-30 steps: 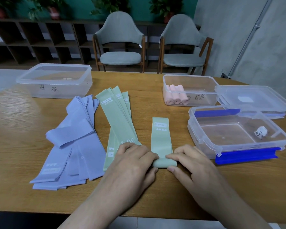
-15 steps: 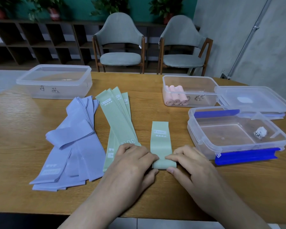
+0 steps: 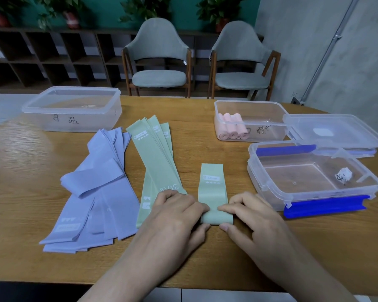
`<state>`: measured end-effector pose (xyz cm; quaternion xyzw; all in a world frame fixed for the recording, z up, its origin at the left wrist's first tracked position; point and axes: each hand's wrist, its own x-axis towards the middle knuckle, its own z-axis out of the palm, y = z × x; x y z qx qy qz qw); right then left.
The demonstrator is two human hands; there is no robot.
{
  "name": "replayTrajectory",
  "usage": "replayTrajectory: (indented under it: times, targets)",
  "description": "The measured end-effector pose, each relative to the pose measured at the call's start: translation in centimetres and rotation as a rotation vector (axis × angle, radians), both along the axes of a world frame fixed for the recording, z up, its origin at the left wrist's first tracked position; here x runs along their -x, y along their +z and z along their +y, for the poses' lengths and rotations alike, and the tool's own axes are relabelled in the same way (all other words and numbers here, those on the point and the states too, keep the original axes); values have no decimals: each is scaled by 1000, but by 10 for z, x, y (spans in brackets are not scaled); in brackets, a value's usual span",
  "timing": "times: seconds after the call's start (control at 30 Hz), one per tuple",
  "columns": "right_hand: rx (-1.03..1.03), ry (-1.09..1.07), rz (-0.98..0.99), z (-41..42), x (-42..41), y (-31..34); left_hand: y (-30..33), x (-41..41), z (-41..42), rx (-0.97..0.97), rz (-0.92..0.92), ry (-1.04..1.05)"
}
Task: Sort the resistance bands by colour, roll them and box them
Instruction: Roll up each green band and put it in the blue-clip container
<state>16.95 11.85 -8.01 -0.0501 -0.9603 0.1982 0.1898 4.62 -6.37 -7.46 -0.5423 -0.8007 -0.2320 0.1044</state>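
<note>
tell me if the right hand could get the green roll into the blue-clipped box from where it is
Probably yes. The right hand pinches the green band just beside the blue-clipped box, which stands open with its lid off; only a small white scrap lies inside. Nothing stands between them, though the band is only partly rolled.

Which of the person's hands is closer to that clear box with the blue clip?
The right. The right hand, pinching the green band's roll, lies just left of the clear box. The left hand grips the roll's other end, farther away.
</note>
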Motion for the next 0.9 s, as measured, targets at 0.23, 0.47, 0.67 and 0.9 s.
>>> replayTrajectory:
  times: [0.23, 0.47, 0.67, 0.9]
  targets:
    - [3, 1, 18, -1, -1, 2, 7, -1, -3, -62, -31, -23]
    - [15, 11, -10, -1, -2, 3, 50, 33, 10, 114, 81, -199]
    - [1, 15, -5, 0, -1, 4, 53, 66, 47, 564, 79, -282]
    - [19, 48, -49, 3, 1, 8, 50, 91, 68, 558, -69, -258]
